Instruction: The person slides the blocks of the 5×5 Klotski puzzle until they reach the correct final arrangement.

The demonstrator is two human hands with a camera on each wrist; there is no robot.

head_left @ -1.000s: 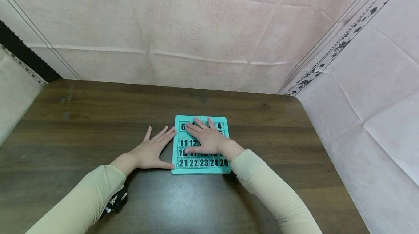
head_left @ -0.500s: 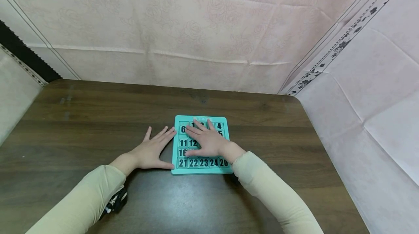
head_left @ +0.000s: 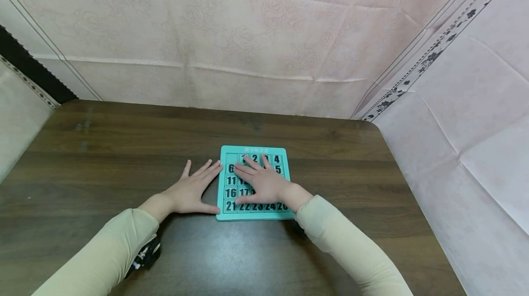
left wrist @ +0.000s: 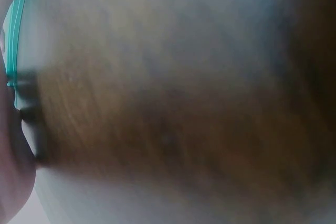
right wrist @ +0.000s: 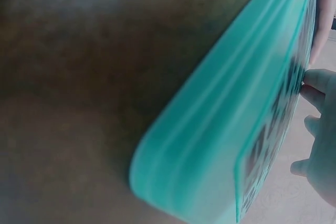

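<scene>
A turquoise number slide puzzle (head_left: 254, 217) lies flat on the wooden table. Its top-left slot is empty, with tile 6 (head_left: 230, 168) just below. My left hand (head_left: 188, 192) is spread beside the puzzle, thumb and fingertips against its left edge. Above the tiles is my right hand (head_left: 268, 186), fingers extended toward the upper left, one fingertip right beside tile 6; it hides several middle tiles. The right wrist view shows the puzzle's thick side (right wrist: 210, 119) close up, with right-hand fingers (right wrist: 315, 82) at its face. Only a strip of the puzzle's edge (left wrist: 17, 35) shows in the left wrist view.
The brown wooden table (head_left: 124, 149) extends around the puzzle. A pale patterned cloth (head_left: 248, 48) hangs behind its far edge, and another white cloth (head_left: 467, 158) hangs along the right. A black device (head_left: 144, 254) sits under the left wrist.
My right hand has slid slightly toward me over the puzzle. Tile 6 has moved from the top row down to the second row. The left hand has stayed still.
</scene>
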